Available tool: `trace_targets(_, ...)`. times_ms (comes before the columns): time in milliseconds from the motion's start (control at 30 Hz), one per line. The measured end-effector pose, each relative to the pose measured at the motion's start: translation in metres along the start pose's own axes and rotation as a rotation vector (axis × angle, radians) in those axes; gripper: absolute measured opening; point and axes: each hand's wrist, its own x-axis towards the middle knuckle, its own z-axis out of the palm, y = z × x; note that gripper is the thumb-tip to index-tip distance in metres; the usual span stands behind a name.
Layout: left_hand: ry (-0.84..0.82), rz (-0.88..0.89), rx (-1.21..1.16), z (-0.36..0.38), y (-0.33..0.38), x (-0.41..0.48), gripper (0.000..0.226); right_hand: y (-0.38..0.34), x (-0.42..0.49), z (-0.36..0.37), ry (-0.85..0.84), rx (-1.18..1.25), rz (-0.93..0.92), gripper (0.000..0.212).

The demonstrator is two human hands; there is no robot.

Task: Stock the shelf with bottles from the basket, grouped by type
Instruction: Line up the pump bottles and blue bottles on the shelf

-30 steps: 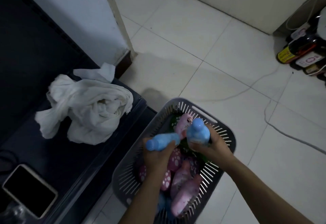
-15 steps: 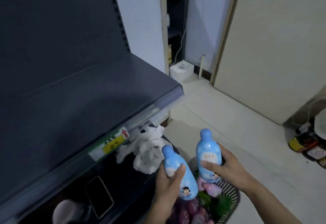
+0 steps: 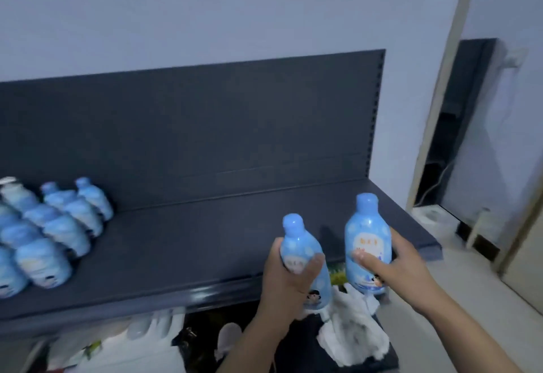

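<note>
A person's left hand (image 3: 289,281) curls fingers and thumb round the middle of a blue bottle (image 3: 296,246), cap up. The right hand (image 3: 402,264) grips a second blue bottle (image 3: 367,237) the same way, index finger laid across its label. Both are held just in front of the front lip (image 3: 205,290) of the dark shelf (image 3: 191,240), near its right end and not yet set down. They are upright, it seems, so each can go straight onto its base. At the far left stands a cluster of blue bottles (image 3: 58,225) in rows, the likely home for this pair if types are to stay together. A long stretch of shelf board shows between that cluster and the hands — room to carry leftward. The back panel (image 3: 205,122) closes it behind, and the right end is open, where a bottle could tip off. Under the lip lies a crumpled white cloth (image 3: 352,334). The basket is out of view.
</note>
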Motion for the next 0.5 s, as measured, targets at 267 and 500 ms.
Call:
trace_targets(267,0.19,0.053,0.069,-0.14,0.031,0.002,0.033,-0.056,0.013,0.139,-0.179,-0.007,-0.115,0.029)
trace_targets(500,0.232,0.075,0.035,-0.274,0.023,0.006,0.048,-0.084,0.006,0.276,-0.276,0.009,-0.128,0.03)
